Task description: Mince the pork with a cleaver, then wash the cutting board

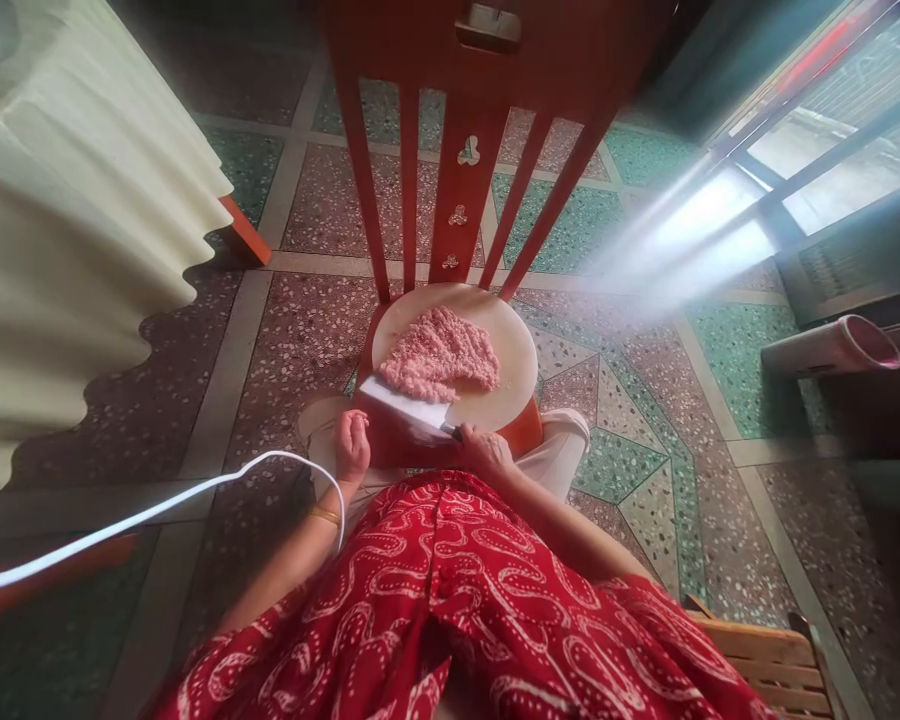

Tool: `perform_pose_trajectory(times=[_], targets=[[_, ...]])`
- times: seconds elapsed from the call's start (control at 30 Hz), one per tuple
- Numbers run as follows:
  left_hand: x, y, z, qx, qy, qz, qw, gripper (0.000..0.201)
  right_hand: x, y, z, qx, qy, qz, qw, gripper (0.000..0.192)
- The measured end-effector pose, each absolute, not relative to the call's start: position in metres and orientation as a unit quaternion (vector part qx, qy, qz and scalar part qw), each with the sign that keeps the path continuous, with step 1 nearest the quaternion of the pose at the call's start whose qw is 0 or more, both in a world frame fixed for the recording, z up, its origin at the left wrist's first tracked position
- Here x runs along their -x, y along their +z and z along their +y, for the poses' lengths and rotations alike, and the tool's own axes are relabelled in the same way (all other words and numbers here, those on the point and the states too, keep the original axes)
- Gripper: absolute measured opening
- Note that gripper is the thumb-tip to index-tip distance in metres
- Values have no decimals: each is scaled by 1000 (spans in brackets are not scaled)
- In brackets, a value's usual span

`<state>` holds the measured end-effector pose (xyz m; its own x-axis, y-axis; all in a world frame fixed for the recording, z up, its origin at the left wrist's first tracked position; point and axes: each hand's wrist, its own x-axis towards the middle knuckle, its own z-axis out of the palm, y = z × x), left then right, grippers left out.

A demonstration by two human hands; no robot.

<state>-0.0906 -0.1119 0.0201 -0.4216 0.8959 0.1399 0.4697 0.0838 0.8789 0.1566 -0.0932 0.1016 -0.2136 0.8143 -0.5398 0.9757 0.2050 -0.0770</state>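
Observation:
On a round pale cutting board lies a flat mound of minced pink meat. My right hand is wrapped round the dark handle of a cleaver at the board's near edge. The broad blade lies along the near side of the meat and points left; its lower edge is blurred. My left hand hangs just left of the blade with its fingers curled in, apart from both meat and board, and I see nothing in it.
The board rests on the seat of a red wooden chair with a slatted back. A white cable runs from the left to my left forearm. A pale cloth hangs at left. A bin-like cylinder is at right.

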Motion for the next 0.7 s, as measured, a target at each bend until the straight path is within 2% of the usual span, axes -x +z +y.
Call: perform_pose_trajectory(times=[0.1, 0.23, 0.3, 0.4, 0.47, 0.53, 0.6, 0.7], targets=[[92, 21, -109, -487, 474, 697, 226, 27, -148, 99, -68, -624, -185, 737, 185, 34], [91, 25, -103, -497, 477, 689, 226, 27, -151, 103, -46, -658, -231, 712, 82, 28], [87, 27, -99, -502, 475, 685, 231, 28, -160, 107, -42, -683, -306, 664, 1, 27], [77, 29, -93, -524, 461, 676, 235, 28, -178, 111, -41, -694, -492, 511, -124, 37], [69, 30, -87, -557, 447, 662, 229, 28, -190, 111, -46, -671, -601, 396, -175, 43], [62, 31, -81, -589, 436, 643, 222, 26, -201, 111, -54, -653, -645, 337, -209, 46], [56, 31, -75, -605, 437, 627, 222, 25, -208, 115, -63, -657, -625, 355, -228, 45], [52, 31, -66, -620, 436, 613, 225, 25, -216, 138, -73, -676, -482, 501, -245, 41]])
